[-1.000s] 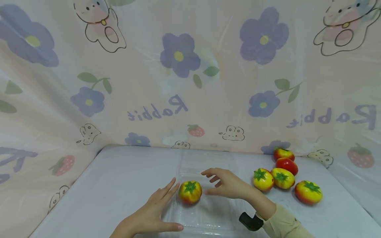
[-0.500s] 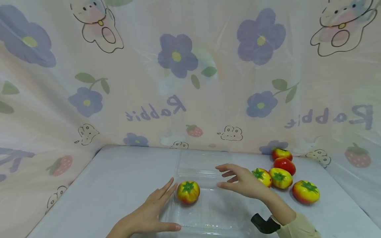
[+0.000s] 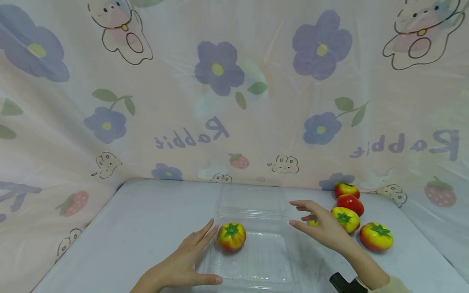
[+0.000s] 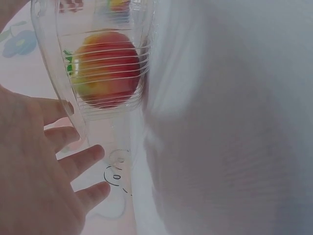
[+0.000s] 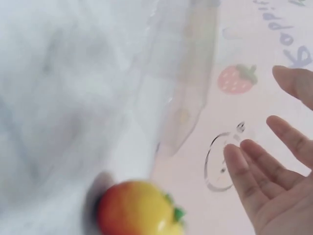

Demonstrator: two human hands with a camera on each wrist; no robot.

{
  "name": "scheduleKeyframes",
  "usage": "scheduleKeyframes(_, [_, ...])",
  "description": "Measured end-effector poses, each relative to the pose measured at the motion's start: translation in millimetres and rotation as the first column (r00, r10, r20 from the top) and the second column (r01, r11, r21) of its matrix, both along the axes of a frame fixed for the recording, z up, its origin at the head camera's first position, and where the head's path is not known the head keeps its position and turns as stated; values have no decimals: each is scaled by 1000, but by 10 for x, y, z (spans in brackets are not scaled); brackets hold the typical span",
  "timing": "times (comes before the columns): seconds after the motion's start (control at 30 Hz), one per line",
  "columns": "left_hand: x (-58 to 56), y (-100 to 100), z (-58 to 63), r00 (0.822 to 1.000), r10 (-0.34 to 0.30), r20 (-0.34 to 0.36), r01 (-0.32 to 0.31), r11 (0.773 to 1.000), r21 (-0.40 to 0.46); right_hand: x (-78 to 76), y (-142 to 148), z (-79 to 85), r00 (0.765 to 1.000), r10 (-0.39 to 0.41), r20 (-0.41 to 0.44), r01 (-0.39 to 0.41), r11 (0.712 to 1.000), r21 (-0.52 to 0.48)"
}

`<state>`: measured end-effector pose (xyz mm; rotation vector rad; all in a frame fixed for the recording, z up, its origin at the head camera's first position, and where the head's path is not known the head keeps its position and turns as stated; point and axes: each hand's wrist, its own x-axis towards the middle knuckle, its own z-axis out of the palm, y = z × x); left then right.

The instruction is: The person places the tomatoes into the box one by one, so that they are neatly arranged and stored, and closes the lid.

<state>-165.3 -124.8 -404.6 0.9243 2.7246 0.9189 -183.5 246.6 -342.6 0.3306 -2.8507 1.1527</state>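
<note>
A clear plastic clamshell box lies with its lid folded back. In its left part sits a yellow-red tomato-like fruit with a green star-shaped top. My left hand is spread at the box's left side; in the left wrist view, its fingertips are right at the rim. To the right of the box, my right hand hovers with fingers apart and nothing between them. It mostly covers one similar fruit in the head view. The right wrist view shows a yellow-red fruit below that hand.
More fruits stand at the right: a yellow one, a larger yellow-red one, a red one and another at the back. A patterned curtain hangs behind the white table.
My right hand has drawn away from the fruit in the box and moved right, toward the other fruits. My left hand and the fruit in the box stay in place.
</note>
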Motion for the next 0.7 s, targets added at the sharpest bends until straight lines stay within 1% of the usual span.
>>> scheduleKeyframes(0.23, [2,6,-2,1000,7,-18,-7,1000,-7,64,221,-142,996,-78,-43,79,997,25])
scheduleKeyframes(0.43, [2,3,-19,1000,7,-30,-8,1000,-8,98,332,-225,990,-135,-47,138,989,54])
scheduleKeyframes(0.53, [0,-2,-29,999,4,-37,-4,1000,-2,110,368,-250,987,-149,-52,153,985,75])
scheduleKeyframes(0.7, [-4,-4,-39,999,2,-37,-2,1000,5,122,415,-288,983,-160,-86,169,979,112])
